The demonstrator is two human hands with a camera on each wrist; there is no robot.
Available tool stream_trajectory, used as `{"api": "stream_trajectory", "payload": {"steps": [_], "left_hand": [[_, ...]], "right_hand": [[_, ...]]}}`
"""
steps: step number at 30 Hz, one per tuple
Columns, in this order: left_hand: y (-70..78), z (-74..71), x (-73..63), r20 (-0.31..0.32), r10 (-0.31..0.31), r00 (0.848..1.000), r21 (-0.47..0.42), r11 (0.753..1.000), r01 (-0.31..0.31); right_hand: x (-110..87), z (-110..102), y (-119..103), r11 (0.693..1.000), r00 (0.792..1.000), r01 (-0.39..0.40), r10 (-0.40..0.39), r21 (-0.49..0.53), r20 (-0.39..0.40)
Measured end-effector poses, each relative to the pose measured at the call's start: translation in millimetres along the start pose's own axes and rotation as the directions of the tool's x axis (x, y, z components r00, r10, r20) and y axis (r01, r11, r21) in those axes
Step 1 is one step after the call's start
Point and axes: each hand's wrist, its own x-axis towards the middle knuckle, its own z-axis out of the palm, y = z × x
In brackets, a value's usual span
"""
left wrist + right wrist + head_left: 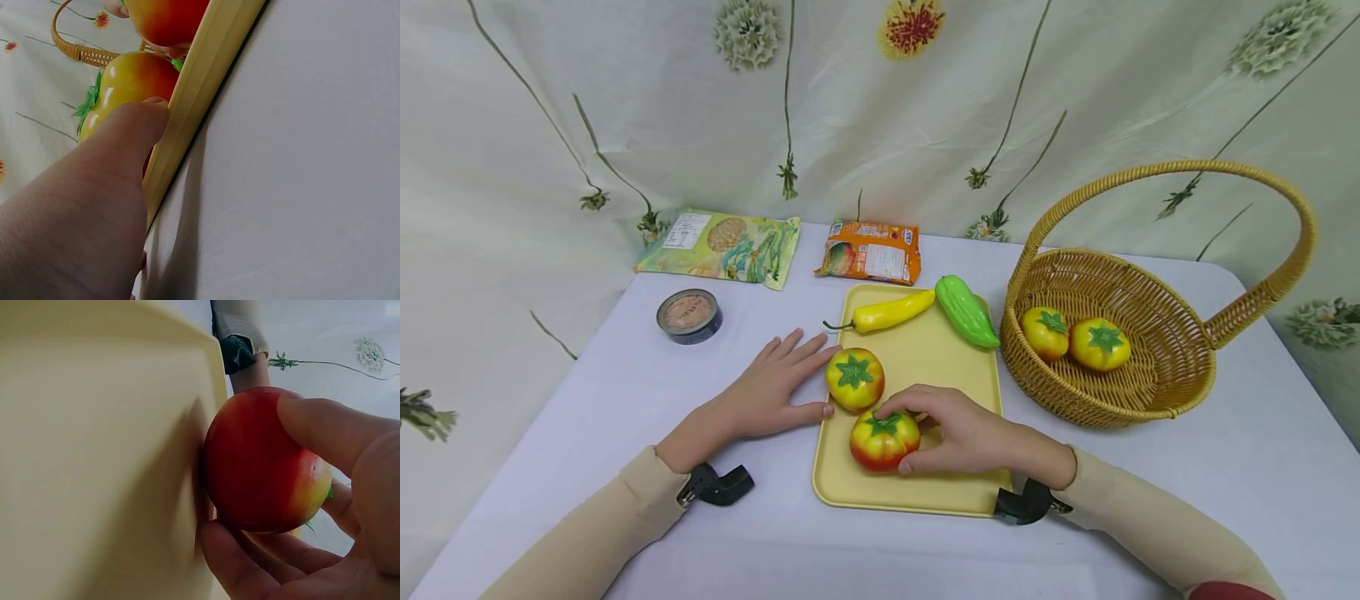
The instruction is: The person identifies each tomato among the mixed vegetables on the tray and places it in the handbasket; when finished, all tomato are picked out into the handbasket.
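On the yellow tray [936, 375], my right hand [966, 433] grips a red-and-yellow tomato [880, 446] with a green leafy top. In the right wrist view, the thumb and fingers hold the sides of this tomato [262, 462], which is at the tray's surface. A second tomato [854, 380] sits just behind it near the left rim. My left hand [767, 392] lies with fingers spread beside that rim. Its thumb [147, 115] touches the tray's edge in the left wrist view. A yellow pepper [891, 312] and a green pepper [967, 312] lie at the tray's far end.
To the right stands a wicker basket [1101, 408] with a tall handle, holding two tomatoes [1099, 344]. A round can [688, 316] is left of the tray. Behind are a green packet [726, 246] and an orange packet [870, 252], before a flowered cloth [887, 125].
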Motion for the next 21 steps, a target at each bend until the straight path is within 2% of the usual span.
{"api": "stream_trajectory", "payload": {"steps": [11,21], "left_hand": [[-0.8,0.7,0.3,-0.003,0.007,1.000,0.001,1.000,-0.006],[-0.2,0.1,0.2,-0.004,0.004,1.000,0.001,1.000,-0.004]], "right_hand": [[-0.6,-0.2,-0.4,1.000,1.000,0.007,-0.007,0.013,0.010],[-0.6,-3.1,-2.9,0.999,0.999,-0.022,0.020,0.033,0.040]]}}
